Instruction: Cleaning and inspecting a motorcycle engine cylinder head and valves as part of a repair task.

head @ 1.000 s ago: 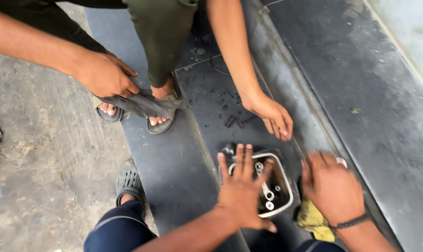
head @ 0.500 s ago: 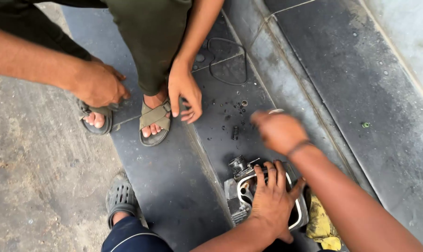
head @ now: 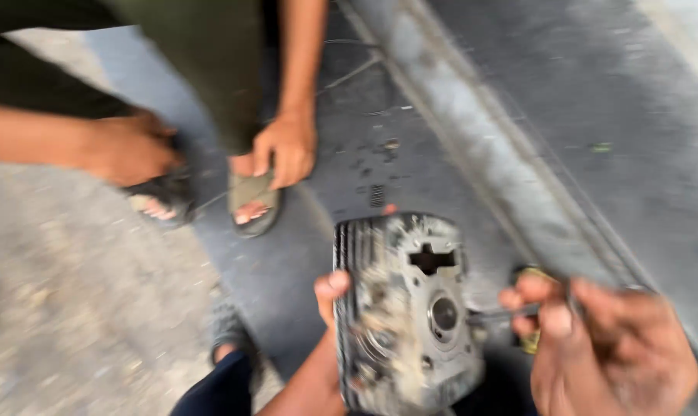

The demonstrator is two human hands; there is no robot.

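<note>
Left hand (head: 329, 296) gripping finned engine cylinder head (head: 403, 308) upright; right hand (head: 610, 347) pinching thin metal tool (head: 503, 313) against it. Beyond, co-worker's hand (head: 287, 146) resting on sandalled foot (head: 252, 202).

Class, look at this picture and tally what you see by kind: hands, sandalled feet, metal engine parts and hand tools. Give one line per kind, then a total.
Hands: 4 – left hand, right hand, other person's hands and
Sandalled feet: 3 –
Finned engine part: 1
Thin tool: 1
Total: 9
</note>
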